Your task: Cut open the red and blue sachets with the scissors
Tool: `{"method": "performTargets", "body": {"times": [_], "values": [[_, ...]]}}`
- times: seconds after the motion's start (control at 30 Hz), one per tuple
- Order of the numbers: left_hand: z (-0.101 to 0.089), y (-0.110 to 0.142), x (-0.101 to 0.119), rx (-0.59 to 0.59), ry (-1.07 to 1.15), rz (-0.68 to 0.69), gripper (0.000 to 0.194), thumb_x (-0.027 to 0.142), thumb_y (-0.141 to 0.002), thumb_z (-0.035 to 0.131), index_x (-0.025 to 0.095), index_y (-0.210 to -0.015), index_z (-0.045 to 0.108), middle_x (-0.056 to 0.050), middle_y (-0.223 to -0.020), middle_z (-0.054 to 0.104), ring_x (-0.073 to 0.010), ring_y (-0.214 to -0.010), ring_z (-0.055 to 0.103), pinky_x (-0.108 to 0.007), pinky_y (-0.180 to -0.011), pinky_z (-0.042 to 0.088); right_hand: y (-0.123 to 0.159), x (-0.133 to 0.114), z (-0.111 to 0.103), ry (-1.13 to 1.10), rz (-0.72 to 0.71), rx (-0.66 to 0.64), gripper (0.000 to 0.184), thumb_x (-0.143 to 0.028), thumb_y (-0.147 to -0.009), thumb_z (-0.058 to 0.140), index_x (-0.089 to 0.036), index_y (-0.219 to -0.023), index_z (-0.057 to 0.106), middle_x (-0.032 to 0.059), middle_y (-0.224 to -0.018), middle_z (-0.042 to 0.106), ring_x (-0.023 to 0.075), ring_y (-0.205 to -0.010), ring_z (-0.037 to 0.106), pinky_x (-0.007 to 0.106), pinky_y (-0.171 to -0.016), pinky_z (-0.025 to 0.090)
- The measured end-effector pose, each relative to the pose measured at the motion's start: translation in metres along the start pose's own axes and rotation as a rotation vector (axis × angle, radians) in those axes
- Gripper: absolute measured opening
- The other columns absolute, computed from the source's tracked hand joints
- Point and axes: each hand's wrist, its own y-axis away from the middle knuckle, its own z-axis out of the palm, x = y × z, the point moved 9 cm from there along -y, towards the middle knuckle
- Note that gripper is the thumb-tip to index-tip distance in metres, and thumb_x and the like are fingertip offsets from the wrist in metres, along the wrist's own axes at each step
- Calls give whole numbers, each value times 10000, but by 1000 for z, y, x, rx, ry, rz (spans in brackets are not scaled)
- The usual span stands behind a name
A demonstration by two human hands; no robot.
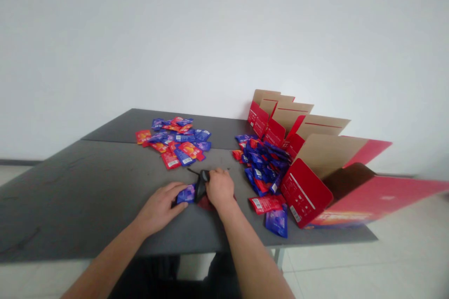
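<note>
My left hand (pixel 162 209) is closed on one end of a blue packet (pixel 186 194) at the front middle of the grey table. Pressed against the packet's other end is a black hand-sized tool (pixel 201 186), and my right hand (pixel 220 188) is wrapped round it. What kind of tool it is I cannot make out; a thin dark strip sticks out at its left. Something dark red (pixel 206 203) lies under my right hand, mostly hidden.
A loose spread of red and blue packets (pixel 182 138) lies at the back left of the table (pixel 87 196). To the right is a denser heap (pixel 261 161), with a red packet (pixel 267 204) and a blue packet (pixel 277 221) before it. Several open red cardboard boxes (pixel 305 191) line the right edge.
</note>
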Motion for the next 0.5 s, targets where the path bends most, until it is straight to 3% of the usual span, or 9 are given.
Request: {"method": "performTargets", "body": {"times": [0.07,0.2,0.27,0.37,0.43,0.5], "values": [[0,0,-2,5,-16,-8,433,372,-905,665,257,-1323,679,-84,-1357,678,-301,-1203,657,-441,-1060,517,-1,1,-10,10,22,24,153,-232,-937,606,-188,-1036,715,109,-1098,691,259,-1066,590,332,-849,475],[5,-2,1,-52,28,60,336,245,-925,592,239,-1232,727,-104,-1224,736,-283,-1079,704,-389,-949,565,14,-53,-8,-79,-215,69,163,-335,-918,646,-225,-1025,699,65,-1085,684,241,-1042,582,330,-874,480],[5,-3,3,-59,49,69,329,216,-935,568,232,-1221,729,-111,-1202,738,-276,-1079,700,-383,-959,558,19,-63,2,-104,-246,44,159,-335,-913,642,-232,-1021,697,57,-1082,683,235,-1034,582,325,-872,480],[1,-2,2,-31,30,19,373,260,-926,616,231,-1291,691,-110,-1328,682,-281,-1182,658,-413,-1052,516,11,-30,9,-72,-96,-10,161,-270,-914,623,-229,-1048,704,70,-1094,686,234,-1045,591,319,-850,477],[0,-1,1,-30,5,-12,425,327,-919,654,242,-1336,665,-98,-1380,654,-291,-1219,639,-440,-1081,497,0,2,3,-33,32,-26,181,-244,-932,601,-211,-1073,710,101,-1123,684,245,-1067,594,324,-842,474],[0,0,0,-30,-5,-24,452,367,-916,668,252,-1353,654,-87,-1387,651,-295,-1224,636,-448,-1081,496,-6,17,-6,-17,81,-19,179,-249,-939,604,-196,-1070,715,120,-1132,682,256,-1074,594,330,-845,472]]}}
